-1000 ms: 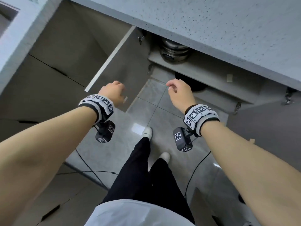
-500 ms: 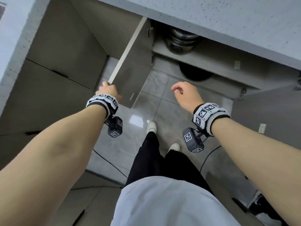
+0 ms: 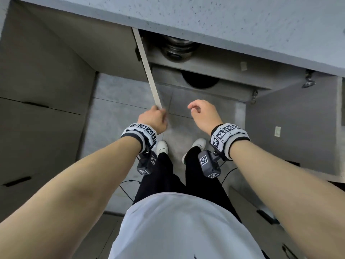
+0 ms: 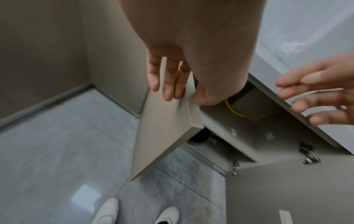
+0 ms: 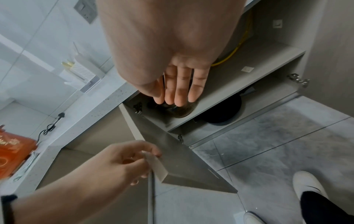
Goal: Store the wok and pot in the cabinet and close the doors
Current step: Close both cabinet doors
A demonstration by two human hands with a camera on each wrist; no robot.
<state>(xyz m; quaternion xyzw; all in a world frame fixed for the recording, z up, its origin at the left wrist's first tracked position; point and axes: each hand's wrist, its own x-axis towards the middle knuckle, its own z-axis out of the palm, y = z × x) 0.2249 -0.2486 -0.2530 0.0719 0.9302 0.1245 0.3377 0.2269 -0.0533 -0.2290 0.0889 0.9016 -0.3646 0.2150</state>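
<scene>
On the upper shelf of the open cabinet stands a steel pot, seen under my right fingers in the right wrist view. The black wok lies on the shelf below. The left door sticks out at a right angle, seen edge-on. My left hand grips its free edge, fingers on the outer face and thumb behind. My right hand hovers before the shelves, fingers straight, holding nothing. The right door is wide open.
A speckled countertop overhangs the cabinet. Closed cabinet fronts run along the left. My white shoes stand on the grey tile floor just before the opening. An orange package and a black cable lie on the counter.
The left door has swung from wide open to about a right angle. My left hand has shifted onto its free edge and moved right with it. The right hand has barely moved.
</scene>
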